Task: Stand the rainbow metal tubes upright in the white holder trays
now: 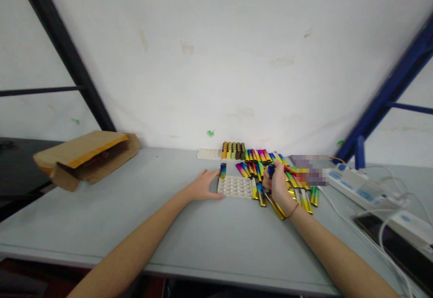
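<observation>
A white tray with rows of round holes lies in front of me. One shiny blue-and-gold tube stands upright at its far left corner. My left hand is at the tray's left end, thumb by the near corner and fingers stretched apart toward the standing tube. My right hand is closed around a tube with a dark blue end, above a pile of shiny multicoloured tubes lying right of the tray. The fingers hide most of the held tube.
Behind stands a second white tray, its right part filled with upright dark-topped tubes. An open brown paper bag lies at left. A white power strip, cables and a dark phone-like slab occupy the right side. A wall closes the back.
</observation>
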Demonstrator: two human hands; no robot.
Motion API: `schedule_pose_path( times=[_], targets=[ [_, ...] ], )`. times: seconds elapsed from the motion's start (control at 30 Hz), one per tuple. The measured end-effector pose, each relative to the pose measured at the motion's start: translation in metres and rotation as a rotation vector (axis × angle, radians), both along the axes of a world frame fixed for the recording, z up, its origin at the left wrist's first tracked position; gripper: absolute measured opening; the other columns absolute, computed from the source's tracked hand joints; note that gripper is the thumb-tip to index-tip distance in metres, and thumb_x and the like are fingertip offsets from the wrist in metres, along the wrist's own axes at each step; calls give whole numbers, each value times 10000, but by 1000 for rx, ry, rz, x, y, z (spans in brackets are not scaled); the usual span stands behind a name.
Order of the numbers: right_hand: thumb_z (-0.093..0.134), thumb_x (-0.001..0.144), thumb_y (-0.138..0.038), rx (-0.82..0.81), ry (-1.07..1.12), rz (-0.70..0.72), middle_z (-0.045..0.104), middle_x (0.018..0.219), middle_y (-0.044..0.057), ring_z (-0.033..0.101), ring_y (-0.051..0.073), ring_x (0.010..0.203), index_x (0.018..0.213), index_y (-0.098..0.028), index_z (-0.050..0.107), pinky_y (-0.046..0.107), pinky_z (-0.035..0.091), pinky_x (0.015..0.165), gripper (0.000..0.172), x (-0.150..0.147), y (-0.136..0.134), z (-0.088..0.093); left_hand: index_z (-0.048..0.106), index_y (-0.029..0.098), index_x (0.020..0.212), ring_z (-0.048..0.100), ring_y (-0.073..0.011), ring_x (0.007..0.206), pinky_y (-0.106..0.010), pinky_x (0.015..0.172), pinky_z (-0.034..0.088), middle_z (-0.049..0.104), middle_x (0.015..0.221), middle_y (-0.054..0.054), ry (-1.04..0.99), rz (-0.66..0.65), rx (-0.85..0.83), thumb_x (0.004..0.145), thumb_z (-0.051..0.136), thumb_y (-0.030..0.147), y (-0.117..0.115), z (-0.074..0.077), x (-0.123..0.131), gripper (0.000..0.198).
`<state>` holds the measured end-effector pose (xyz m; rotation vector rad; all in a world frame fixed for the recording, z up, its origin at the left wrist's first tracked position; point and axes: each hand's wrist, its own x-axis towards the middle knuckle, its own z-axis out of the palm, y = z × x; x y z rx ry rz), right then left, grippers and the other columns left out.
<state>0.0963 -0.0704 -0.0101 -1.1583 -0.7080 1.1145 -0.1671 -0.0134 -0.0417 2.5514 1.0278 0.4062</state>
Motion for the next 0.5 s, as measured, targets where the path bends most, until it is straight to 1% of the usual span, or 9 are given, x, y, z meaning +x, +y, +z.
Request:
schedule_pose_path(
  times=[0.23,0.43,0.5],
  targets=[
    [290,858,-505,9,59,68,199,364,-79,134,55,298,458,-233,290,186,107,302,483,3,2,2,249,175,1487,330,-354,1375,-560,1148,89,354,1504,-161,16,-9,1,738,688,575,0,1,0,956],
    [338,846,-535,-15,3,-5,207,366,-85,145,54,304,471,-228,330,187,104,317,485,2,3,-2,259,166,1483,327,-361,1375,-560,1148,95,350,1504,-169,21,-12,1,734,678,598,0,2,0,961],
    [346,840,-544,-15,-16,-9,212,360,-83,151,56,307,471,-228,338,190,108,321,486,2,3,-3,251,173,1486,327,-361,1376,-565,1147,94,351,1504,-167,18,-15,3,731,680,601,0,1,-1,968]
  ],
)
